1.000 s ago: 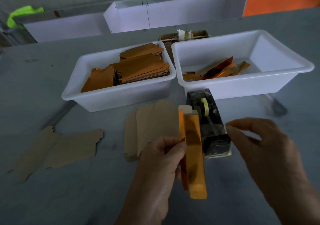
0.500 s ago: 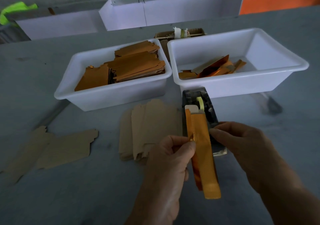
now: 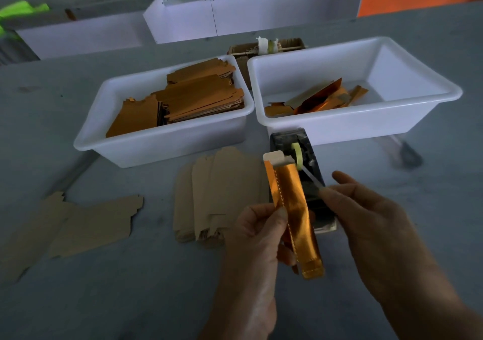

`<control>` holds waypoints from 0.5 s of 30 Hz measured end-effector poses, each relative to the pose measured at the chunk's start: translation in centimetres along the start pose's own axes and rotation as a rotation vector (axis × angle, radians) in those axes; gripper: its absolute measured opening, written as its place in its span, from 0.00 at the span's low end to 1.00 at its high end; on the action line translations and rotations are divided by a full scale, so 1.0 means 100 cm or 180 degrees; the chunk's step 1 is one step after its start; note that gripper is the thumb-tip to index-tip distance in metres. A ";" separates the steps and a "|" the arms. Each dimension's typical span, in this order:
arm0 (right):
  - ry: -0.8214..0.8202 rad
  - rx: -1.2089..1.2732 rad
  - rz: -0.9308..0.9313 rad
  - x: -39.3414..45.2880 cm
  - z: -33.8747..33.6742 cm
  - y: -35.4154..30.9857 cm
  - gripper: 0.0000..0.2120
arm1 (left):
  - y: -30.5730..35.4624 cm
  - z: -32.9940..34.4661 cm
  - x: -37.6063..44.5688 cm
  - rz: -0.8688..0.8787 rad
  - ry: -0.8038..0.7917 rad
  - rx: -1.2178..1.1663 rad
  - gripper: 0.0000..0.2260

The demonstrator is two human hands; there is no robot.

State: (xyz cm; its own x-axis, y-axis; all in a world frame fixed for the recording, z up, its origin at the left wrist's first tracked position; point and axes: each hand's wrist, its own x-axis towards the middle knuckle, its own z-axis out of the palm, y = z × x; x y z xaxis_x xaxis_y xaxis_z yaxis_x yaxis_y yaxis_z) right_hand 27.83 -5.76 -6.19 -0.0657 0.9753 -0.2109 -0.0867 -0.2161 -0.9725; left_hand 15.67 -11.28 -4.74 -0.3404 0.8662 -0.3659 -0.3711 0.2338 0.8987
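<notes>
Tape now drawn from dispenser, pinched by my right hand; left hand grips carton; tearing likely next.

Folded orange carton, upright, tape strip taut

Orange carton hid part of tape dispenser. Cardboard blank ran off left edge; dark object, right, blurred.

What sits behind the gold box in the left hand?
A tape dispenser, its tape pinched by the right hand. The gold box and left hand cover its left side and part of its front.
</notes>
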 end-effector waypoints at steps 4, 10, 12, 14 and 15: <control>0.0433 -0.0792 -0.0396 -0.013 0.004 0.012 0.06 | -0.001 -0.004 0.001 0.0077 -0.0061 0.0166 0.05; 0.0621 -0.1244 -0.0727 -0.019 0.009 0.022 0.07 | 0.001 -0.010 0.003 0.0072 -0.0202 0.0382 0.05; 0.0638 -0.1232 -0.0765 -0.019 0.010 0.024 0.08 | 0.004 -0.013 0.004 0.0113 -0.0180 0.0511 0.04; 0.0650 -0.1221 -0.0818 -0.020 0.012 0.026 0.07 | 0.008 -0.013 0.004 0.0132 -0.0179 0.0518 0.04; 0.0661 -0.1242 -0.0837 -0.020 0.013 0.026 0.07 | 0.011 -0.012 0.004 0.0157 -0.0204 0.0496 0.04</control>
State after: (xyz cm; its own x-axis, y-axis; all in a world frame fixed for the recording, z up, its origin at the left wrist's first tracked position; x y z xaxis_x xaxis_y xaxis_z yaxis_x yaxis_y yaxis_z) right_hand 26.48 -8.37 -8.19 0.1107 0.9915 0.0691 0.3063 0.0321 -0.9514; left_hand 14.12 -11.18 -4.23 -0.2972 0.9036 -0.3086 -0.2152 0.2515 0.9436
